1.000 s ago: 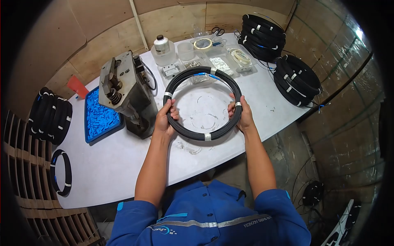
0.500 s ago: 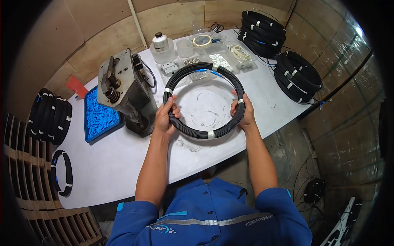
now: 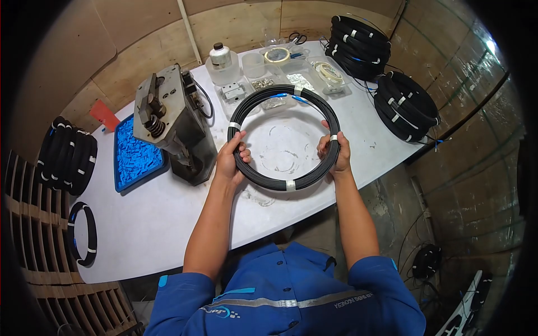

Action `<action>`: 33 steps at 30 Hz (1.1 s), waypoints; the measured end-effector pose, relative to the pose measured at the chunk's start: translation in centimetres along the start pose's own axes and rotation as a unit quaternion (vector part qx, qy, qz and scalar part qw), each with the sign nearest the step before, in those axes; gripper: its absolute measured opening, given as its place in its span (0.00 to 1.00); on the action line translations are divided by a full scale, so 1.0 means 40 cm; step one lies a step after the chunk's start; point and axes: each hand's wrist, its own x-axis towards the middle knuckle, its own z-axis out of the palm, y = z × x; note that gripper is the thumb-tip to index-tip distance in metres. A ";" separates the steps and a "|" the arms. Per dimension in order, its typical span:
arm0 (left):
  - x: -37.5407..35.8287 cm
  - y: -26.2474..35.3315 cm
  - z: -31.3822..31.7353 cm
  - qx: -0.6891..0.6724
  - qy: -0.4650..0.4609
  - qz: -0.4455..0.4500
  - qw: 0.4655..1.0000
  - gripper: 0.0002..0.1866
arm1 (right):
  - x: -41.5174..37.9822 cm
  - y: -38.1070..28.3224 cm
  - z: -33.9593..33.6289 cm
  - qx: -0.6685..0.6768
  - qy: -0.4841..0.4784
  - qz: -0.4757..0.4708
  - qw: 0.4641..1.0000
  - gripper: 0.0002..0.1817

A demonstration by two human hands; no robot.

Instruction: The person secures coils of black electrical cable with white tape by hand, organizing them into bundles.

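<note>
1. The left hand (image 3: 231, 157) is closed around the left side of a black cable coil (image 3: 268, 181), with its thumb on the upper face and its fingers curled inside the ring.
2. The right hand (image 3: 338, 150) grips the opposite side of the same coil, close to a white band (image 3: 334, 138) on that side.
3. The coil is in front of the person, over the middle of the tabletop (image 3: 168, 241). It seems to be raised off the surface, though this view from above makes that hard to judge.
4. More white bands wrap the coil at its top, left and bottom, and two blue connectors (image 3: 278, 96) (image 3: 300, 100) show along its upper inner edge.
5. Beyond the coil are clear plastic containers (image 3: 254, 66), some holding small metal parts (image 3: 262, 84). A white bottle (image 3: 219, 56) with a dark cap stands in one of them. A tape roll (image 3: 277, 55) and dark-handled scissors (image 3: 297, 38) lie near the back edge.
6. To the left of the coil stands a metal machine (image 3: 188, 131) with a spring on its near side. Just beside it, a blue tray (image 3: 141, 183) holds many small blue pieces (image 3: 134, 158), and a red-orange piece (image 3: 104, 115) is behind the tray.
7. Banded black coils are piled at the far right (image 3: 358, 49) (image 3: 406, 106) and at the left (image 3: 67, 157), with a smaller coil (image 3: 92, 234) at the near left edge.
</note>
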 end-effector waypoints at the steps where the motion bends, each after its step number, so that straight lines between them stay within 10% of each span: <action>1: -0.002 0.001 0.003 0.007 -0.005 0.009 1.000 0.17 | 0.001 0.000 -0.001 0.000 0.000 -0.001 1.000 0.33; 33: -0.017 0.018 0.008 0.067 0.004 0.068 0.995 0.19 | -0.016 -0.025 0.046 -0.186 0.010 -0.087 0.979 0.35</action>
